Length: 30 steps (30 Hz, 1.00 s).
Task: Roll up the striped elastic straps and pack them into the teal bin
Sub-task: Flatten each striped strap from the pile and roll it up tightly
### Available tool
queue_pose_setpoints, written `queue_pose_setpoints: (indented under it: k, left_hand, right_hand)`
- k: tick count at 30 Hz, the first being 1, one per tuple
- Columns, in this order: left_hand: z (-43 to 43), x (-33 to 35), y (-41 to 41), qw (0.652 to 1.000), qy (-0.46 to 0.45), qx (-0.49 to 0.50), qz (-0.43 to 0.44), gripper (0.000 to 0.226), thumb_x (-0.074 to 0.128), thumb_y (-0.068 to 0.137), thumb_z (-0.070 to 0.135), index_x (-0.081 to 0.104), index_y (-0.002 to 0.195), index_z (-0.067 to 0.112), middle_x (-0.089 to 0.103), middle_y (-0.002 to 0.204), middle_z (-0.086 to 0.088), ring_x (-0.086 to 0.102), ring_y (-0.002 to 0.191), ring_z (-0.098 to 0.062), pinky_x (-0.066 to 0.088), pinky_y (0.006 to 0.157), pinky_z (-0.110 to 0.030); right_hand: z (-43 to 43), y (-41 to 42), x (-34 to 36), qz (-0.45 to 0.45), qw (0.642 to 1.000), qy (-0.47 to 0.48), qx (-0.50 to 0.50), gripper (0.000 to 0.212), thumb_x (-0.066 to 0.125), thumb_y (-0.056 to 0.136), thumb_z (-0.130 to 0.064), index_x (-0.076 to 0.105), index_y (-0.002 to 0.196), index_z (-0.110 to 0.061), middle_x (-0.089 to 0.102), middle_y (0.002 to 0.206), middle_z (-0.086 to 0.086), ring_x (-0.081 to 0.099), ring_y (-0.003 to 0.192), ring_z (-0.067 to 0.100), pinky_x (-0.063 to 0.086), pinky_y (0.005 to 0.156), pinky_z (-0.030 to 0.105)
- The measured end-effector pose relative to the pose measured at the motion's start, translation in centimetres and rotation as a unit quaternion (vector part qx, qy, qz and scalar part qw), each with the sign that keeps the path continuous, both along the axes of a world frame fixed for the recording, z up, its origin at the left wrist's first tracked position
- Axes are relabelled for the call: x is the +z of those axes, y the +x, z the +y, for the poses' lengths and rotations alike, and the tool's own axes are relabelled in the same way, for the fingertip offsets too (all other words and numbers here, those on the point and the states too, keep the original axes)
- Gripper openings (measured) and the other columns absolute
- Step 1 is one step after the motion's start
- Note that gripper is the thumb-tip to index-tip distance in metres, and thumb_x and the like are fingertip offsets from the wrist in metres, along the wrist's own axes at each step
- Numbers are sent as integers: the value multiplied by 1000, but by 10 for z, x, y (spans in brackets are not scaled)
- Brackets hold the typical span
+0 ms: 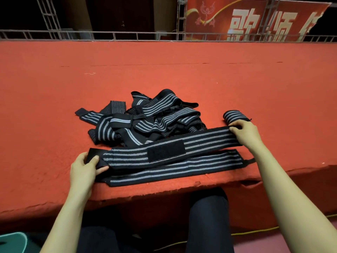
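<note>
Teal bin (12, 241) sits low at far left, below the platform edge, only a corner in view, contents not visible. Person's left hand (85, 168) is closed on the plain black end tab of the stretched strap (127, 157), thumb on top, fingers curled under. That strap runs flat across the red felt platform (54, 106), rising slightly toward the right, with a black hook-and-loop patch (166, 150) on its upper face near the middle. A second strap (173, 170) lies flat just in front of it, closer to the platform edge, partly overlapped, untouched by either hand. Behind both: loose pile of unrolled striped straps (142, 117), tangled, touching the stretched strap's far edge. Right of the pile, one rolled strap (235, 115) lies on the felt, just beyond the right hand. Right hand (244, 132) pinches the other end of the stretched strap, fingers bent over the end, so both hands hold the same strap. Dark trousers (207, 221) visible below the platform. Red banner (255, 19) and metal truss (180, 17) at back.
</note>
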<state>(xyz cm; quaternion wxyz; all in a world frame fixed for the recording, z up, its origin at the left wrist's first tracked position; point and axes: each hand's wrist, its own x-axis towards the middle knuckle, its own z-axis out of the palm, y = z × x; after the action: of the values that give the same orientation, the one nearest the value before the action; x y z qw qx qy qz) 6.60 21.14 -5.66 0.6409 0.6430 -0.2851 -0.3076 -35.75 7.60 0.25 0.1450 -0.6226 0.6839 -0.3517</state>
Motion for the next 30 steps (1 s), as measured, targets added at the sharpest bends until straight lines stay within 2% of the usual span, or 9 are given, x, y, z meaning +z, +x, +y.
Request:
queue_pose_setpoints:
  k: [5,8,12,15,17,19,22,26,30]
  left_hand:
    - [2,5,-3,998,-55,-2,28,17,49,96,7,56,111,6,62,107,-10,66,78,-15,58,65,-23]
    - [6,7,-4,996,-55,20,-70,14,58,92,17,63,104,12,67,101,-4,61,86,-13,50,74,-26]
    - [11,10,-1,990,-48,23,-133,17,63,89,23,67,101,12,69,97,-2,60,88,-13,44,78,-27]
    - [8,14,0,991,-38,15,-126,14,59,92,21,65,102,12,68,94,-1,63,82,-14,49,74,-29]
    - [6,17,-2,995,-41,4,-88,11,54,95,18,60,103,12,66,92,2,64,64,-10,55,61,-23]
    - [3,16,-4,990,-18,2,-137,9,53,95,20,58,100,15,64,88,3,60,50,-14,51,52,-24]
    - [2,15,-6,978,9,12,-208,9,59,91,25,63,95,18,64,77,-2,50,52,-21,44,55,-28]
    - [-1,17,2,993,-5,-1,-116,8,64,89,17,65,97,16,65,54,6,56,40,-6,42,40,-11]
    - [-1,23,14,997,-73,-14,-19,6,58,92,7,61,97,6,66,84,-6,70,69,-9,55,64,-14]
  right_hand:
    - [-4,-2,-12,7,998,-59,-8,13,62,89,-16,73,97,-15,65,108,10,52,108,24,33,89,27]
    - [-4,-2,-19,20,995,-78,-53,14,64,89,-24,74,100,-22,49,110,13,37,113,31,24,93,24]
    - [-4,-4,-25,14,994,-89,-57,16,63,89,-21,74,101,-19,50,110,15,39,113,32,27,96,26]
    - [-8,-7,-29,3,996,-78,-52,15,62,90,-19,74,99,-19,58,112,13,45,114,33,29,91,27]
    - [-10,-7,-30,11,996,-70,-49,15,60,90,-19,74,98,-19,62,111,13,47,113,35,29,89,28]
    - [-8,-6,-31,5,997,-66,-48,15,61,90,-20,73,99,-18,56,111,12,45,115,33,31,96,31]
    - [-6,-1,-31,-21,997,-71,-37,15,63,89,-18,73,100,-15,43,108,5,46,113,26,34,98,31]
    - [-9,1,-34,-26,995,-87,-44,14,61,90,-16,72,99,-13,49,116,9,54,104,25,41,96,35]
    - [-10,3,-37,-89,986,-134,-43,14,61,90,-10,72,99,-8,56,115,14,61,95,27,40,89,21]
